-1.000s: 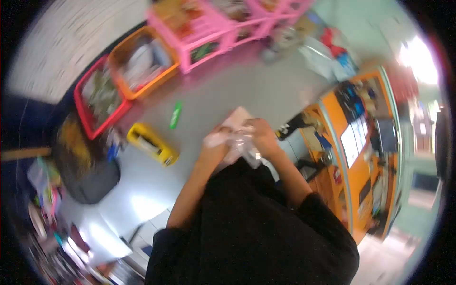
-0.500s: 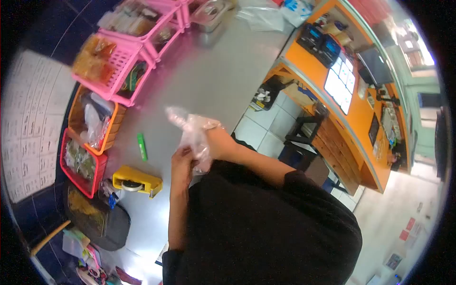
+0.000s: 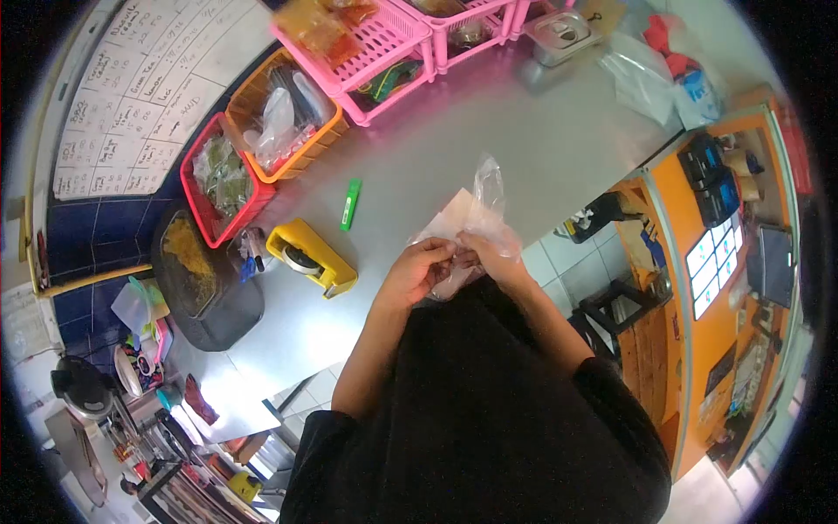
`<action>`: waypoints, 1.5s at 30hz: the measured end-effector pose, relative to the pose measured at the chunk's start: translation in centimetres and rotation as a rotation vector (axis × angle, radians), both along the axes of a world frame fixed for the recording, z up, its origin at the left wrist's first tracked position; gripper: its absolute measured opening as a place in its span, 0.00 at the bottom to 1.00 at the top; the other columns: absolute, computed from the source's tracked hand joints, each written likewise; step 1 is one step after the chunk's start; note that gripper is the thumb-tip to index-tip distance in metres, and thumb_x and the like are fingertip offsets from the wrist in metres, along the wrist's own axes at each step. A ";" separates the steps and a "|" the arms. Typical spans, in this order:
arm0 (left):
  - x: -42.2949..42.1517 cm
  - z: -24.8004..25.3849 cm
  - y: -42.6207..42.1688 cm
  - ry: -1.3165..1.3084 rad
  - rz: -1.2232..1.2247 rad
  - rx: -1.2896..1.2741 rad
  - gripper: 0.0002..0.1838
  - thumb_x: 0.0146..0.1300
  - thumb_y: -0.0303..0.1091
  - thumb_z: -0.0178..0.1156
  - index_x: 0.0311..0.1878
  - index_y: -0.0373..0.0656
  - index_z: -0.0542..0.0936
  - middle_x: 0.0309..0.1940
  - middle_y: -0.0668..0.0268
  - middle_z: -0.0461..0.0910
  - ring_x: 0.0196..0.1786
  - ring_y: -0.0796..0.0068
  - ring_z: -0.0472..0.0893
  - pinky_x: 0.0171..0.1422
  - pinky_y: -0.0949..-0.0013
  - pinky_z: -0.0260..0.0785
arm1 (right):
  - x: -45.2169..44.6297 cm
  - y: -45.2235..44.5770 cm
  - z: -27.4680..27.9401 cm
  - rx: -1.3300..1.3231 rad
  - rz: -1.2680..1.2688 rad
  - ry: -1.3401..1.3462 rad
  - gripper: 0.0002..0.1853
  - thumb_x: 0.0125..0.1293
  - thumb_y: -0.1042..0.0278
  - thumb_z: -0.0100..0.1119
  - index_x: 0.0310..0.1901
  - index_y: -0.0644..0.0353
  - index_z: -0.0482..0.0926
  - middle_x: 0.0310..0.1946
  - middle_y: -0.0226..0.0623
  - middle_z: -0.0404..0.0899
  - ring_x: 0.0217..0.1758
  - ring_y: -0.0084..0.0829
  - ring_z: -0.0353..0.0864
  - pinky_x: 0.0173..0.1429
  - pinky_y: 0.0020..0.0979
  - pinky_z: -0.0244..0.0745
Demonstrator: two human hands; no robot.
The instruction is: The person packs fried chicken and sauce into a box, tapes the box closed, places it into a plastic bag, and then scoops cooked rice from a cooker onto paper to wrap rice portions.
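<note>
A clear plastic bag (image 3: 491,188) with a pale, paper-like piece (image 3: 456,216) in or against it is held close to my body, over the near edge of the metal table. My left hand (image 3: 421,272) pinches the bag from the left with bent fingers. From the right, my right hand (image 3: 491,255) grips it, its fingertips nearly meeting those of my left hand. Plastic hangs below and between the hands. A green marker-like stick (image 3: 350,204) and a yellow tape dispenser (image 3: 312,257) lie on the table to the left.
Pink baskets (image 3: 384,39), an orange basket (image 3: 301,162) and a red basket (image 3: 229,234) line the table's back. A black container (image 3: 223,314) sits at left. At the back right are a lidded metal container (image 3: 561,37) and plastic bags (image 3: 642,74). An orange desk (image 3: 690,367) stands at right.
The view has swung round. My hands have come together at the bag; half a second ago my right hand was higher on it. The bag's loose end now points up.
</note>
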State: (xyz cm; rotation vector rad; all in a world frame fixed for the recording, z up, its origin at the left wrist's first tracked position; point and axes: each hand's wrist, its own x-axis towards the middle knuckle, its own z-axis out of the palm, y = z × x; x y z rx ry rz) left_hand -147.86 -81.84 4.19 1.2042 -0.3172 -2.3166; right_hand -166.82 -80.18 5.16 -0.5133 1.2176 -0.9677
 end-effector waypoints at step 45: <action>-9.2 6.1 -6.0 -1.290 0.060 -1.409 0.04 0.67 0.28 0.62 0.44 0.42 0.82 0.35 0.59 0.82 0.33 0.61 0.83 0.37 0.59 0.77 | -13.4 -1.3 -3.8 -0.435 -0.190 0.060 0.14 0.73 0.69 0.55 0.55 0.66 0.79 0.43 0.43 0.84 0.44 0.35 0.86 0.47 0.37 0.83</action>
